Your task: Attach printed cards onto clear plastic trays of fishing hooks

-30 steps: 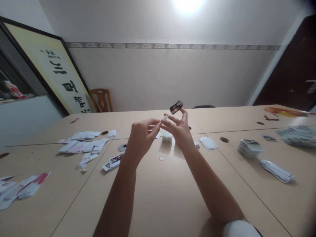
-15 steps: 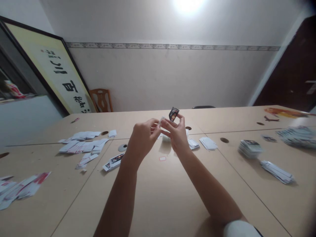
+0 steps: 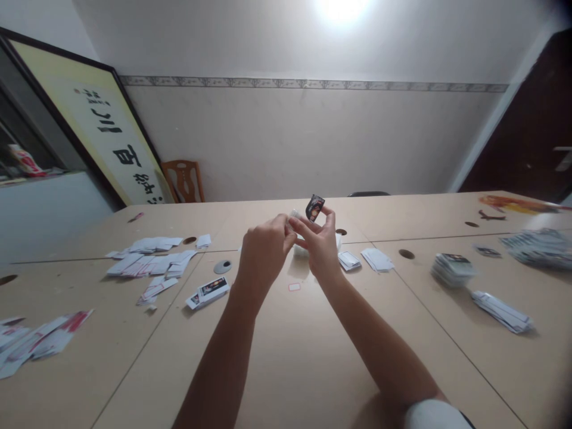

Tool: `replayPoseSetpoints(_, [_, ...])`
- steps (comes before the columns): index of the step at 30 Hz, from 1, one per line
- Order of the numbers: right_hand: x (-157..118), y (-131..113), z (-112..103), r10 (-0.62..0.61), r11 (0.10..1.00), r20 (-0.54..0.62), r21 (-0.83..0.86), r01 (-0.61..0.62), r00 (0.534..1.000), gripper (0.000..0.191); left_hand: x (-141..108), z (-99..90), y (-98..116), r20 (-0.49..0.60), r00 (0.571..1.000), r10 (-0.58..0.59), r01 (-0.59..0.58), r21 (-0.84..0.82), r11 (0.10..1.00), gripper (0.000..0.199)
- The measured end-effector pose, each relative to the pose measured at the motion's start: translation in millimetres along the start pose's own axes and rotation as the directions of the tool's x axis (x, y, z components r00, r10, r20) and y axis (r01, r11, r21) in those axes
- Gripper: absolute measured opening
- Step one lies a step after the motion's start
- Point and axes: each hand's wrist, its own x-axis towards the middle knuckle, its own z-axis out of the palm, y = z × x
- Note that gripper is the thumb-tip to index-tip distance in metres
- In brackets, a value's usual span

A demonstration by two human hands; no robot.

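Both of my hands are raised over the table and meet near the middle of the view. My right hand [image 3: 320, 241] grips a small dark printed card [image 3: 315, 207] between its fingers. Its thumb and lower fingers press close to my left hand [image 3: 267, 244]. The left fingers are pinched together at a small pale, clear-looking piece [image 3: 294, 213], which the fingers partly cover; its kind is not plain. Behind the hands stands a whitish container [image 3: 301, 251], partly hidden. Below them a small white label with a red border [image 3: 294, 287] lies on the table.
White paper slips [image 3: 149, 265] lie spread at the left, beside printed boxes [image 3: 213, 288]. White cards [image 3: 378, 260] lie right of the hands. Farther right are a card stack [image 3: 452, 270], a bundle of strips [image 3: 501, 311] and a heap of packets [image 3: 538, 247]. Cable holes [image 3: 406, 254] dot the table [image 3: 295, 369].
My left hand has shifted slightly to the right, closer against the right fingers. More of the pale piece shows above the fingers. My right hand and its dark card have hardly moved.
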Motion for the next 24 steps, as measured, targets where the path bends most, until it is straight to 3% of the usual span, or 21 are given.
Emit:
replayPoseSetpoints(5, [-1, 0, 1, 0.001, 1.0, -0.004, -0.013, -0.001, 1.0, 0.083, 0, 1.9, -1, -0.018, 1.0, 0.017, -0.016, 0.014, 1.0, 0.014])
replayPoseSetpoints(8, [0, 0, 1, -0.005, 1.0, -0.009, 0.021, 0.005, 1.0, 0.075, 0, 1.5, 1, 0.01, 1.0, -0.002, 0.002, -0.02, 1.0, 0.012])
replayPoseSetpoints(15, [0, -3, 2, -0.006, 0.993, 0.065, 0.114, -0.002, 0.998, 0.072, -3, -16.4, 2, -0.009, 0.998, -0.063, 0.056, -0.328, 0.943, 0.02])
replayPoseSetpoints(20, [2, -2, 0, 0.015, 0.988, 0.121, 0.154, -0.034, 0.993, 0.078, -5, -26.8, -2, -0.036, 0.994, -0.102, 0.08, -0.394, 0.915, 0.019])
replayPoseSetpoints(24, [8, 2, -3, 0.019, 0.974, 0.181, 0.22, -0.059, 0.983, 0.075, -6, -25.7, -8, -0.073, 0.977, -0.2, 0.145, -0.455, 0.879, 0.018])
